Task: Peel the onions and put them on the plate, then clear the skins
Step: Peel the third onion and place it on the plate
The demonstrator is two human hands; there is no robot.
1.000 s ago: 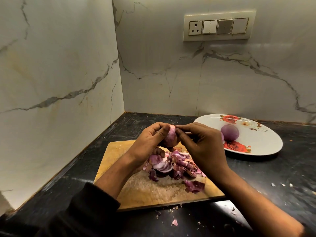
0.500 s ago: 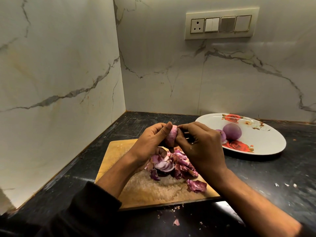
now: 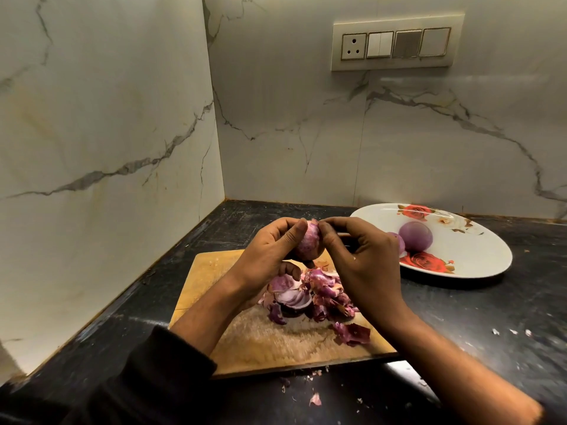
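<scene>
My left hand (image 3: pixel 270 250) grips a purple onion (image 3: pixel 309 245) above the wooden cutting board (image 3: pixel 214 271). My right hand (image 3: pixel 362 259) pinches the skin at the top of that onion, and a dark object shows between its fingers. A heap of purple onion skins and cut pieces (image 3: pixel 310 297) lies on the board under my hands. On the white rose-patterned plate (image 3: pixel 478 256) to the right sits a peeled onion (image 3: pixel 415 236), with a second one (image 3: pixel 397 240) partly hidden behind my right hand.
The board lies on a black counter (image 3: pixel 491 317) in a corner of two marble walls. Small skin scraps (image 3: pixel 315 399) lie on the counter in front of the board and at the right. A switch panel (image 3: pixel 395 44) is on the back wall.
Both hands stay on the onion. My right fingers have shifted up to the onion's top, and more of its purple side shows now.
</scene>
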